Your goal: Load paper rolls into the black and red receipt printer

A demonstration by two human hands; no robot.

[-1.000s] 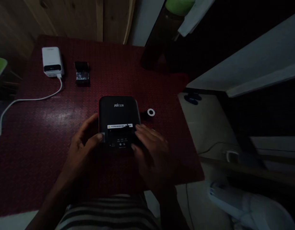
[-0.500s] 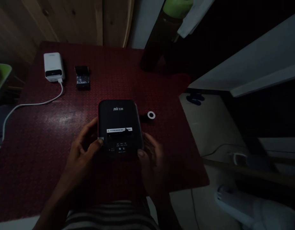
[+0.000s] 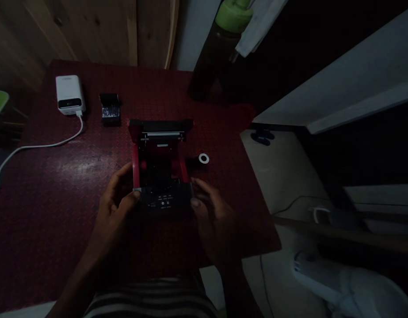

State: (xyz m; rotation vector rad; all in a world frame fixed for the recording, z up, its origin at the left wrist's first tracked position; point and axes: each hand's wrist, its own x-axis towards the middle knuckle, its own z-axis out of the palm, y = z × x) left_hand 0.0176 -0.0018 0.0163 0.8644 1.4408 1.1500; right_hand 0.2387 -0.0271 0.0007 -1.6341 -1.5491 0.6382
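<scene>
A small black receipt printer (image 3: pixel 160 201) stands on the dark red table (image 3: pixel 58 198), its lid (image 3: pixel 160 126) swung up and back so the red inside (image 3: pixel 157 163) shows. My left hand (image 3: pixel 116 205) grips the printer's left side, thumb on the front left corner. My right hand (image 3: pixel 212 212) holds the front right corner with curled fingers. A small paper roll (image 3: pixel 203 159) lies on the table just right of the printer.
A white power bank (image 3: pixel 69 93) with a white cable (image 3: pixel 47 143) sits at the far left. A small black box (image 3: pixel 110 108) lies beside it. A dark bottle with a green cap (image 3: pixel 220 39) stands at the far edge. The table's right edge drops to the floor.
The printer's lid, shut in the earlier frames, has flipped open and back. My right hand moved from the top of the printer to its front right corner.
</scene>
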